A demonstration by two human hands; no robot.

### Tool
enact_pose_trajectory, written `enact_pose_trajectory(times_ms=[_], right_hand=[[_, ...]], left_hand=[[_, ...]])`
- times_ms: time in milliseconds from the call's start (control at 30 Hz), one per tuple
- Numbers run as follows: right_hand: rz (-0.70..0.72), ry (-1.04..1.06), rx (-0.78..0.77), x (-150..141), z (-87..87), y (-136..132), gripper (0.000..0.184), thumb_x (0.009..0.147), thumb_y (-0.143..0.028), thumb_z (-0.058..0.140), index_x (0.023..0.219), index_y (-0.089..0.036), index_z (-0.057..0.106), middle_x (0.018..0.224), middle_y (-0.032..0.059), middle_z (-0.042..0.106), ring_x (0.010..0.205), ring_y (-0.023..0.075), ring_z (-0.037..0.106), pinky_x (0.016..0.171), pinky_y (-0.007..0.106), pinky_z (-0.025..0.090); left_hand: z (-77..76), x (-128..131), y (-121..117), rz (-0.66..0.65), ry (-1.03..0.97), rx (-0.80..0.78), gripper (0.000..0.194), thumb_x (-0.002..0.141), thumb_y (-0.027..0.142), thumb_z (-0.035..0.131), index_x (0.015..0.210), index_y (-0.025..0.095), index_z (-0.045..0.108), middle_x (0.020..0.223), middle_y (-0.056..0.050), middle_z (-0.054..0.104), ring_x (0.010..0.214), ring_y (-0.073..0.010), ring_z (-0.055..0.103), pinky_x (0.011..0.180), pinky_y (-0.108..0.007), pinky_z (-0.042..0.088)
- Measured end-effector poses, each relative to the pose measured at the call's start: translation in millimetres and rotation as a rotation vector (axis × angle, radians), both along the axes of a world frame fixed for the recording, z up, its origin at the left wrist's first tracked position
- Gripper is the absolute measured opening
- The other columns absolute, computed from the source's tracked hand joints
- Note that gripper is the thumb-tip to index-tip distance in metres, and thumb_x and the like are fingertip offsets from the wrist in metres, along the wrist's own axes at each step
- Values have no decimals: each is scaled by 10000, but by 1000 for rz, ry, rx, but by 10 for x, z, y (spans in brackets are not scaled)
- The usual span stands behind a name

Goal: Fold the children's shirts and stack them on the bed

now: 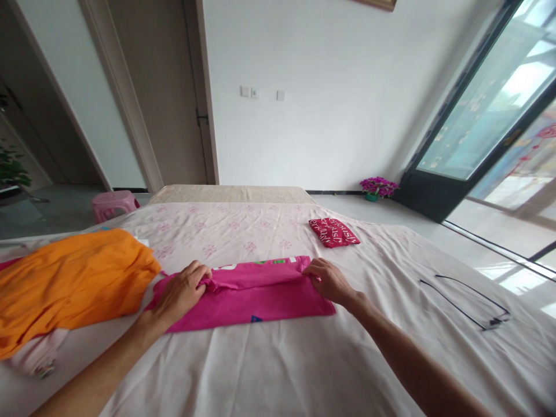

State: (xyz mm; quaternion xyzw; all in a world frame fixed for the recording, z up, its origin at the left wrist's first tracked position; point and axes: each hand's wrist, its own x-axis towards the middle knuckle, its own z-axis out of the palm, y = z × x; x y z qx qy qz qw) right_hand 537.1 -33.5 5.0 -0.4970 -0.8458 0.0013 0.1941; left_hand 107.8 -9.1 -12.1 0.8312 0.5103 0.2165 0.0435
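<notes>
A bright pink garment (278, 304) lies across the bed, its far part folded over toward me in a long strip. Pale and green print shows along its far edge, and a small blue mark near the front edge. My left hand (186, 286) is closed on the fold at the left end, with cloth bunched in its fingers. At the right end, my right hand (328, 279) pinches the corner of the same fold between thumb and fingers. What kind of garment it is cannot be made out.
An orange garment (78, 278) lies heaped at the left, over other clothes. Farther back on the patterned sheet (234, 231) is a folded red cloth with white lettering (333, 231). Eyeglasses (490, 321) rest at the right. A pink stool (115, 204) stands beyond the bed.
</notes>
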Motion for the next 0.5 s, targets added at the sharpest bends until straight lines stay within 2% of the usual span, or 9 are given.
enact_pose_trajectory(times_ms=[167,267,333,400,500], right_hand=[[73,-75,-85,50,72,-106,321,750,-49,516,901,-234,730,858,15,707,857,174,613,839,291,431],[11,-31,-66,51,197,-103,233,851,-145,525,904,-230,736,852,24,708,829,175,616,817,296,443],[-64,30,-24,-43,297,-48,265,943,-232,468,960,-215,732,891,45,713,845,182,626,801,299,460],[-94,81,20,-233,355,32,345,1002,-283,387,1107,-187,701,1029,76,717,952,191,636,858,311,476],[-40,46,42,-608,257,135,444,1032,-326,332,1376,-142,543,1366,116,594,1273,219,521,1072,365,400]], left_hand=[[186,-14,-19,-75,72,-181,256,730,60,502,845,246,636,905,-7,663,881,-177,620,784,-285,426],[323,43,30,-46,-7,-226,131,801,205,555,852,251,668,902,-5,690,866,-180,636,776,-280,441],[395,169,109,-13,-109,-147,162,869,338,539,830,234,657,884,-15,693,856,-182,641,784,-282,456],[409,359,196,-20,-159,-14,217,901,379,522,827,219,648,897,-32,699,886,-190,643,829,-300,466],[273,658,251,-148,-87,94,204,900,339,565,1016,216,679,1090,-65,706,1047,-212,629,961,-345,450]])
